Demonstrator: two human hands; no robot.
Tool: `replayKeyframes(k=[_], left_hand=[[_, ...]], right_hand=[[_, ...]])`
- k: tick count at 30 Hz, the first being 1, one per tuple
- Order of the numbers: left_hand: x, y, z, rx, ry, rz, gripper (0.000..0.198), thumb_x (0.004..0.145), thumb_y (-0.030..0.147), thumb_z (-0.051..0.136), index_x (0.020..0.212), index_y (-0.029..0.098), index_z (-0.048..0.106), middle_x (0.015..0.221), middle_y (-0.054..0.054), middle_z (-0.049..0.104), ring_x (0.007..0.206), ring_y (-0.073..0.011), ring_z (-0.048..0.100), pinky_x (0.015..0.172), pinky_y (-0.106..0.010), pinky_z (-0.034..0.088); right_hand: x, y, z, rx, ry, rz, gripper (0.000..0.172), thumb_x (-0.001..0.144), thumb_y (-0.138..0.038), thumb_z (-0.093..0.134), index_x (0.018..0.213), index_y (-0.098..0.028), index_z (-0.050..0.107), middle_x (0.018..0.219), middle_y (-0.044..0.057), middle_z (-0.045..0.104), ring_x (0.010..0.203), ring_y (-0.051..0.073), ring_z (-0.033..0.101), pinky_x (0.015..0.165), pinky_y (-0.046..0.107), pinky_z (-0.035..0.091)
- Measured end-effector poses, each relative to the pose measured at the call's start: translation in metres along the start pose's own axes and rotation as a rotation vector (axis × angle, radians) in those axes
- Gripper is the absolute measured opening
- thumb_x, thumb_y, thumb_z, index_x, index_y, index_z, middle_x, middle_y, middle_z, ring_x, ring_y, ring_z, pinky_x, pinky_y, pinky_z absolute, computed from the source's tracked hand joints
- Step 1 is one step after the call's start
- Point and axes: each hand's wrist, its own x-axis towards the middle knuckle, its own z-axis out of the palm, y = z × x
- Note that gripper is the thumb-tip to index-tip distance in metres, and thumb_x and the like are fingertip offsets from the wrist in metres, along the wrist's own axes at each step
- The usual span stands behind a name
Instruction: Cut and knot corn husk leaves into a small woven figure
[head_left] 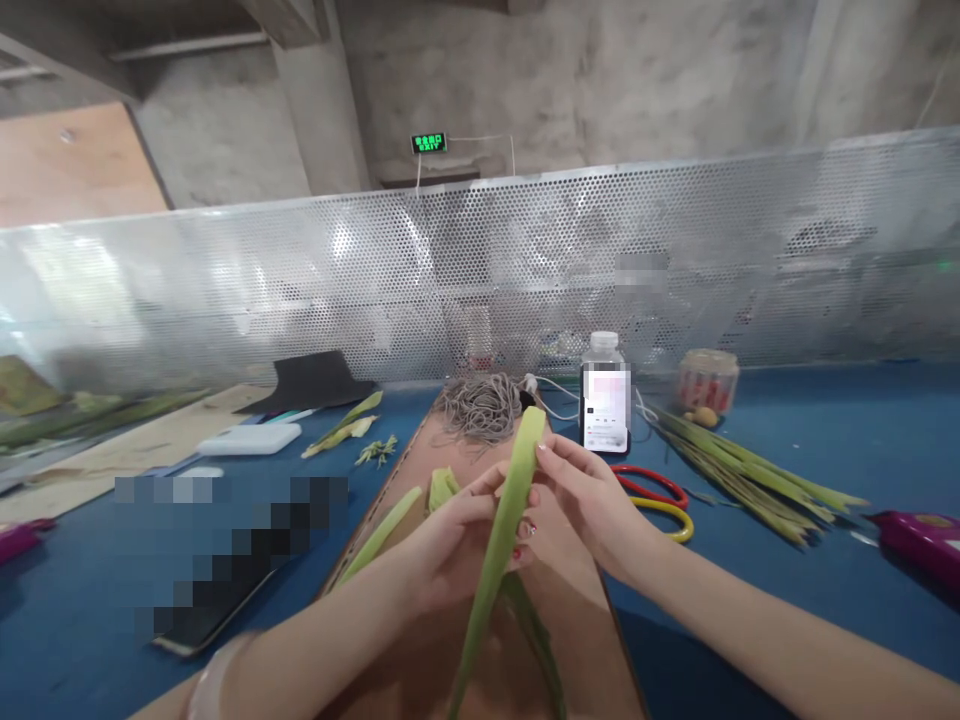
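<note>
A long green leaf strip point(501, 535) stands between my hands over a brown board point(577, 610), its broad end up and its tail hanging toward me. My left hand point(461, 535) closes on it from the left, partly behind it, with some fingertips showing past its right edge. Near the top, my right hand point(581, 490) pinches the strip's right edge between thumb and fingers. A darker leaf piece point(536, 635) hangs below. On the board to the left lie a pale green leaf point(386, 535) and a folded leaf piece point(442, 487).
Grey cord point(480, 408) is heaped at the board's far end. Right of it are a propped phone point(606, 410), red-and-yellow-handled scissors point(664, 505), a bundle of green stalks point(750, 475) and a jar point(707, 380). A dark object point(225, 600) lies left. Perforated metal point(300, 300) closes the back.
</note>
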Motion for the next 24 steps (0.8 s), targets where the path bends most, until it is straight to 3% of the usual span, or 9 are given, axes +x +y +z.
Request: replayKeyframes(k=[3, 6, 12, 17, 24], left_hand=[[0.002, -0.001, 0.000, 0.003, 0.090, 0.013, 0.016, 0.064, 0.012, 0.054, 0.076, 0.021, 0.059, 0.087, -0.002, 0.061, 0.071, -0.0131, 0.055, 0.067, -0.026, 0.044], [0.006, -0.005, -0.002, -0.047, 0.092, 0.056, 0.008, 0.069, 0.018, 0.050, 0.071, 0.019, 0.058, 0.072, 0.000, 0.059, 0.063, -0.0115, 0.054, 0.063, -0.024, 0.044], [0.005, -0.008, 0.000, 0.006, 0.054, 0.050, 0.015, 0.075, 0.032, 0.052, 0.076, 0.018, 0.056, 0.064, 0.001, 0.056, 0.059, -0.0128, 0.053, 0.056, -0.024, 0.041], [0.008, -0.006, -0.003, 0.134, 0.088, 0.198, 0.018, 0.070, 0.025, 0.062, 0.066, 0.018, 0.047, 0.062, 0.004, 0.054, 0.055, -0.0086, 0.052, 0.052, -0.019, 0.039], [0.011, -0.003, -0.007, 0.294, 0.122, 0.274, 0.018, 0.073, 0.028, 0.062, 0.077, 0.018, 0.047, 0.069, 0.000, 0.059, 0.062, -0.0119, 0.057, 0.059, -0.024, 0.043]], right_hand=[[0.000, -0.001, -0.001, 0.082, -0.048, 0.029, 0.020, 0.075, -0.034, 0.059, 0.065, -0.017, 0.052, 0.061, -0.003, 0.053, 0.058, 0.011, 0.050, 0.058, 0.025, 0.040], [0.001, -0.002, -0.002, 0.132, -0.047, 0.064, 0.017, 0.073, -0.028, 0.061, 0.065, -0.017, 0.051, 0.065, -0.002, 0.055, 0.061, 0.010, 0.051, 0.061, 0.024, 0.040], [0.002, -0.005, -0.002, 0.141, 0.013, 0.095, 0.015, 0.067, -0.022, 0.065, 0.072, -0.017, 0.052, 0.064, -0.004, 0.057, 0.061, 0.010, 0.052, 0.061, 0.023, 0.039], [0.006, 0.000, -0.006, 0.080, 0.054, 0.068, 0.027, 0.067, -0.024, 0.067, 0.087, -0.018, 0.051, 0.075, -0.001, 0.059, 0.066, 0.011, 0.055, 0.064, 0.026, 0.043], [0.006, 0.003, -0.006, -0.037, 0.104, 0.030, 0.030, 0.069, -0.027, 0.064, 0.093, -0.020, 0.047, 0.072, -0.003, 0.054, 0.054, 0.010, 0.052, 0.042, 0.022, 0.044]])
